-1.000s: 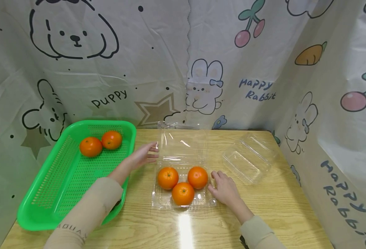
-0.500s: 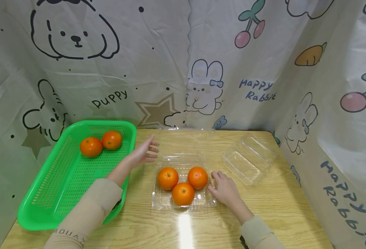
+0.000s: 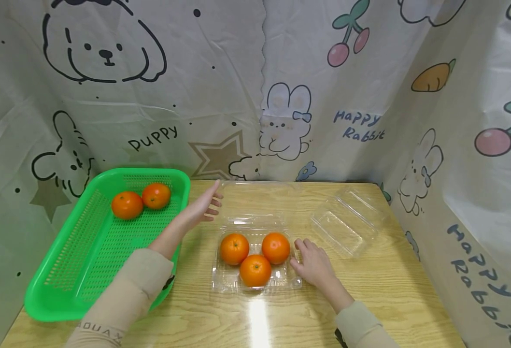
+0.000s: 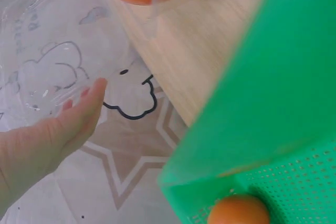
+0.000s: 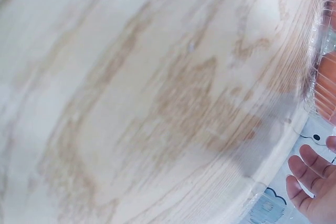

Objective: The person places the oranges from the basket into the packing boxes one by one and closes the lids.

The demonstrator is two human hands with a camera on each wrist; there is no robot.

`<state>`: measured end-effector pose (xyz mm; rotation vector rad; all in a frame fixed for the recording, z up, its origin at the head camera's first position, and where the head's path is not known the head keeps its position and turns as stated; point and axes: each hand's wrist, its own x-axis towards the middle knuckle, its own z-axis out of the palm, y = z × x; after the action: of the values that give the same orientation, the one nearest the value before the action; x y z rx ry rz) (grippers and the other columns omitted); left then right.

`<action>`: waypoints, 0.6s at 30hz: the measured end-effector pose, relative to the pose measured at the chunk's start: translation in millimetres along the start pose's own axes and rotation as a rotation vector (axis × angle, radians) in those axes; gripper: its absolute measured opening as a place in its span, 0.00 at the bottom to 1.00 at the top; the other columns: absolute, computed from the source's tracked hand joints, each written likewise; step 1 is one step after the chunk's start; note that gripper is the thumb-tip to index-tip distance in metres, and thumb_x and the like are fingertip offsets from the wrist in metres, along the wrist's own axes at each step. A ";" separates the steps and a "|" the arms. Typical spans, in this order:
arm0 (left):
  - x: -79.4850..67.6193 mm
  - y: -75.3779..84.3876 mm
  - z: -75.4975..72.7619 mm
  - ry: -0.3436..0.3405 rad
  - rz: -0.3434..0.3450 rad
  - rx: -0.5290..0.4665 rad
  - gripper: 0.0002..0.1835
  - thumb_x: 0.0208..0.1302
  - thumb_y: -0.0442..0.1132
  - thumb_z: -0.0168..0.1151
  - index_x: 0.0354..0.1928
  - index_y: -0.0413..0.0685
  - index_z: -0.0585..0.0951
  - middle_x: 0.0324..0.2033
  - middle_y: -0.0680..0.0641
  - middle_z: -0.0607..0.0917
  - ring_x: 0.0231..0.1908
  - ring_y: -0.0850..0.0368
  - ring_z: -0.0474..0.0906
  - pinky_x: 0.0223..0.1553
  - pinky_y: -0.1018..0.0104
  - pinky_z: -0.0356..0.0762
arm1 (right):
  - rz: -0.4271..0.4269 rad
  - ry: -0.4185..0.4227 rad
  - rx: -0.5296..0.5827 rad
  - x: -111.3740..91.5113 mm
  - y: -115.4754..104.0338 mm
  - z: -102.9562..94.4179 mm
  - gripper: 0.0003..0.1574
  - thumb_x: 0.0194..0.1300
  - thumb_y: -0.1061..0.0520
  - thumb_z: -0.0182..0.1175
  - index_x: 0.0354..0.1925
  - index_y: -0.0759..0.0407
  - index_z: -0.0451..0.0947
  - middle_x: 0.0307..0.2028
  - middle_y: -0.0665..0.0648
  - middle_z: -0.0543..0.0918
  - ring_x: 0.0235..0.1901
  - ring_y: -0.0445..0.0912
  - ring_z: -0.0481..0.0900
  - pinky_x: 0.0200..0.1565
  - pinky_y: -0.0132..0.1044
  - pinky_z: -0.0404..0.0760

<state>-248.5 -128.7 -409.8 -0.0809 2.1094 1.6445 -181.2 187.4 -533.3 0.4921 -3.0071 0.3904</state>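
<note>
A clear plastic clamshell box (image 3: 220, 280) lies open on the table with three oranges (image 3: 255, 270) in its base. Its hinged lid (image 3: 255, 221) extends toward the back curtain. My left hand (image 3: 201, 208) is at the lid's left edge, fingers extended; in the left wrist view, the hand (image 4: 52, 135) overlaps the clear plastic (image 4: 47, 40). My right hand (image 3: 313, 261) is beside the base's right wall, fingers loosely bent around nothing. The right wrist view catches only part of that hand (image 5: 315, 182) at the lower right, below the box's ribbed side.
A green basket (image 3: 103, 174) stands left of the box, holding two more oranges (image 3: 127, 205), partly under the reach of my left arm. Another clear plastic container (image 3: 347, 224) lies at the back right. A printed curtain (image 3: 238, 72) encloses the back and sides.
The lid has changed its angle, its far edge now lower in view and fainter. My left hand has tilted upward, its thumb rising toward the back. The right hand and the oranges stay put.
</note>
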 end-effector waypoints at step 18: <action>-10.3 10.0 12.1 0.103 0.035 0.155 0.43 0.64 0.67 0.26 0.64 0.35 0.61 0.57 0.32 0.67 0.54 0.36 0.67 0.51 0.43 0.68 | -0.002 0.000 0.006 0.0 -0.5 -0.5 0.20 0.53 0.46 0.55 0.43 0.54 0.69 0.36 0.54 0.74 0.35 0.50 0.74 0.33 0.43 0.73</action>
<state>-238.7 -116.9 -398.9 -0.0811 2.3213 1.5194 -181.1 187.0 -532.7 0.4954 -3.0063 0.4000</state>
